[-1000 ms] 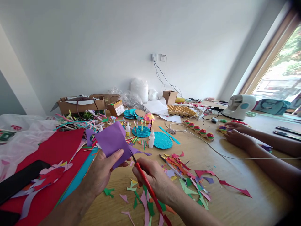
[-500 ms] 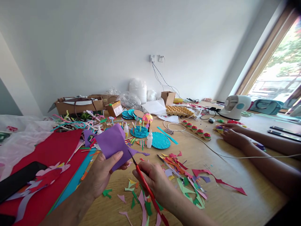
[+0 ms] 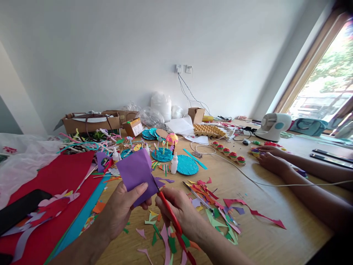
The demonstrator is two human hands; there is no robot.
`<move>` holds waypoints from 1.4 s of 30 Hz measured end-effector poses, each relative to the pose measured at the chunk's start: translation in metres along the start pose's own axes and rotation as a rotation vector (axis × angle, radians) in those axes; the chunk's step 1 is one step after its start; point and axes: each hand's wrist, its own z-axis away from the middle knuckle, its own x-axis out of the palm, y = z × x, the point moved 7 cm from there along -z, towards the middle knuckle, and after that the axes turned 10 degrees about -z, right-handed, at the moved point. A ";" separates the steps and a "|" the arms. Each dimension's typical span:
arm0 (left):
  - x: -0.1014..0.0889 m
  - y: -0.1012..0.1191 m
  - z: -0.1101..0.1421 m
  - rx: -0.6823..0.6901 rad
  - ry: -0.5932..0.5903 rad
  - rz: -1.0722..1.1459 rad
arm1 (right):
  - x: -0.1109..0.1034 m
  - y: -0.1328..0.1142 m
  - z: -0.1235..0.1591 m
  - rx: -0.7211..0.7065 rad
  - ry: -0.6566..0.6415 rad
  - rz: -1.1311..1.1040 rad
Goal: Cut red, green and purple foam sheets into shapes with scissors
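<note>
Since half a second ago, our paper (image 3: 135, 173) has moved slightly rightward, with our left hand (image 3: 125, 202). This hand pinches it between thumb and fingers, above the bench (image 3: 267, 202), well apart from the wall-side edge. Our right hand (image 3: 179, 206) is closed around the scissors (image 3: 175, 223), their blades at the paper's right side.

Paper (image 3: 136, 175)'s plain purple, scissors (image 3: 173, 219) are red-handled. Box (image 3: 195, 115) by the table (image 3: 234, 187)'s far edge is just brown.
</note>
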 end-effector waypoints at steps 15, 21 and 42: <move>0.004 -0.003 0.003 -0.050 -0.015 0.033 | 0.000 0.004 0.000 0.028 0.049 -0.025; 0.009 -0.005 0.008 -0.092 -0.045 0.062 | -0.002 0.000 0.003 0.016 0.038 0.017; 0.010 -0.011 0.009 -0.144 -0.036 0.064 | -0.002 0.006 0.001 0.020 0.026 -0.072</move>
